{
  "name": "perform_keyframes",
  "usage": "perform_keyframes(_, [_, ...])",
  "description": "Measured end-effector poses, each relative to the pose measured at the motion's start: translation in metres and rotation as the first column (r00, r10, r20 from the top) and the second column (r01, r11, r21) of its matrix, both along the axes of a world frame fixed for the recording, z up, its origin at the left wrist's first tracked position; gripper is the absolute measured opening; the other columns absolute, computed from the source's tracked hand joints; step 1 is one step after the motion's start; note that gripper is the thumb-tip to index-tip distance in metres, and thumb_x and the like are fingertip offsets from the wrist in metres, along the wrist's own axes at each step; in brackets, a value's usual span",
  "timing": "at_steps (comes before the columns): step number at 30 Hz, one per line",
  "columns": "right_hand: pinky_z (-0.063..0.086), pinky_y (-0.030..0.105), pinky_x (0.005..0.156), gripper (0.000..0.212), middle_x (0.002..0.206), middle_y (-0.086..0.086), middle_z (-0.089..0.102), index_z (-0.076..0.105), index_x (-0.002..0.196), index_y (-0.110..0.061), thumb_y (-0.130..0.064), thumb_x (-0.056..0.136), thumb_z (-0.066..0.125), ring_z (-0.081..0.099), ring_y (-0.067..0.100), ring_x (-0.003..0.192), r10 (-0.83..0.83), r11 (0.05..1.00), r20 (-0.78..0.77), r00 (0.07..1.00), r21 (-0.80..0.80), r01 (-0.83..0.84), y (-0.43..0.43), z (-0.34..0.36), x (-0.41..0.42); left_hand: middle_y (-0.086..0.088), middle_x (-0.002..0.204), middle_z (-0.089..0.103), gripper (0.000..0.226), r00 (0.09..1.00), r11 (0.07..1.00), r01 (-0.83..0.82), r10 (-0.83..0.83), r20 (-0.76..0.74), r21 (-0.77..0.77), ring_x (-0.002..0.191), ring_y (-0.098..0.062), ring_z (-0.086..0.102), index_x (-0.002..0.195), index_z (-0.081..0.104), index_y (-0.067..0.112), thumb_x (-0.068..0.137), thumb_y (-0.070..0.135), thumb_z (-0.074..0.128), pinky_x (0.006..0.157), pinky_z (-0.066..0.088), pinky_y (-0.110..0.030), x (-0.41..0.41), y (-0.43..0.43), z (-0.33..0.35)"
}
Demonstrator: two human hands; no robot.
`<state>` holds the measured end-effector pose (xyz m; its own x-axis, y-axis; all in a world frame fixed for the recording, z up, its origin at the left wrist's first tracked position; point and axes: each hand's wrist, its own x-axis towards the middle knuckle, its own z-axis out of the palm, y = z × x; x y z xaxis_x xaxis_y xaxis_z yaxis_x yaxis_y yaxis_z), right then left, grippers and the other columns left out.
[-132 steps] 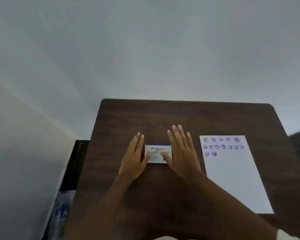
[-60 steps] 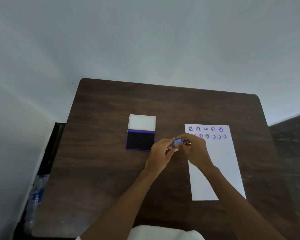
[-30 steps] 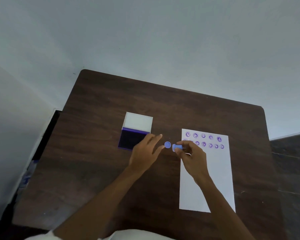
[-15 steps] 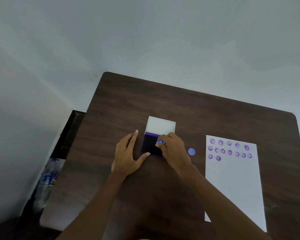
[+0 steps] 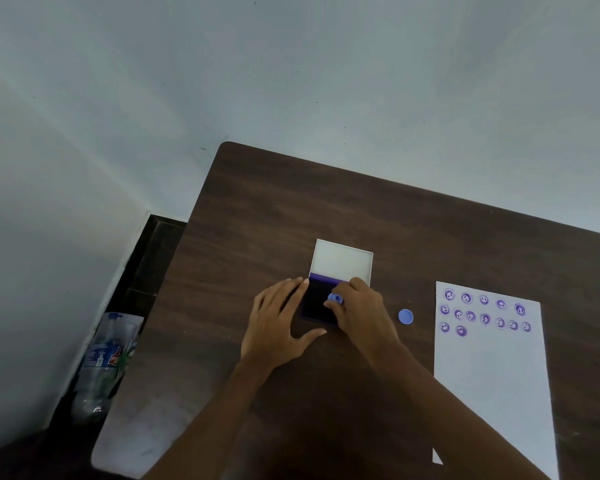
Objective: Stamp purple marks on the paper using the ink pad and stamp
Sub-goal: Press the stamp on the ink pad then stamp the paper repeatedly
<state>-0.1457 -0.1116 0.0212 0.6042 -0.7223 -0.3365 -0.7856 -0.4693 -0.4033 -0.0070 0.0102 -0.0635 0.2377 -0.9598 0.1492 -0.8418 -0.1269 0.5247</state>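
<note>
An open ink pad lies on the dark wooden table, its white lid flipped back and the dark purple pad facing up. My right hand pinches a small blue stamp and holds it down on the pad. My left hand rests flat on the table with fingers spread, touching the pad's left edge. The stamp's blue cap lies on the table between pad and paper. The white paper at the right bears several round purple marks near its top.
The table's left edge runs close to the wall. A plastic bottle and a dark gap sit on the floor left of the table. The lower half of the paper is unmarked.
The lid was opened, the stamp's cap pulled off and laid on the table. My right hand carried the stamp from the paper's side to the ink pad; my left hand settled beside the pad.
</note>
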Motion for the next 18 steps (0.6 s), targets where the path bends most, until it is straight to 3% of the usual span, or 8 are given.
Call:
perform_keyframes(7, [0.047,0.030,0.083,0.031,0.118,0.007,0.057,0.056,0.118,-0.013,-0.027,0.091,0.060,0.057,0.019,0.103,0.169,0.978,-0.056,0.984,-0.114,-0.174,0.004,-0.021,-0.005,0.005,0.149,0.051,0.076,0.999,0.999,-0.025,0.026,0.032,-0.024,0.139,-0.015,0.042,0.146,0.050,0.019,0.088,0.067,0.057,0.111,0.036,-0.037,-0.003,-0.003,-0.008])
perform_keyframes(12, [0.055,0.032,0.073,0.041,0.105,0.009,0.063,0.060,0.110,-0.011,-0.016,0.073,0.078,0.065,0.021,0.087,0.226,0.966,-0.050,0.973,-0.121,-0.231,0.004,-0.026,-0.011,0.009,0.149,0.051,0.075,0.998,0.999,-0.042,0.042,0.046,-0.019,0.138,-0.014,0.043,0.146,0.049,0.022,0.088,0.068,0.057,0.108,0.035,-0.035,-0.005,-0.002,-0.008])
perform_keyframes(18, [0.052,0.036,0.086,0.036,0.118,0.011,0.055,0.054,0.119,-0.008,-0.016,0.086,0.066,0.058,0.024,0.105,0.265,0.951,-0.052,0.963,-0.154,-0.270,0.006,-0.012,-0.006,0.009,0.148,0.051,0.076,0.997,0.999,-0.038,0.036,0.067,0.026,0.138,-0.013,0.041,0.148,0.046,0.023,0.088,0.069,0.055,0.108,0.036,-0.036,-0.003,-0.002,0.001])
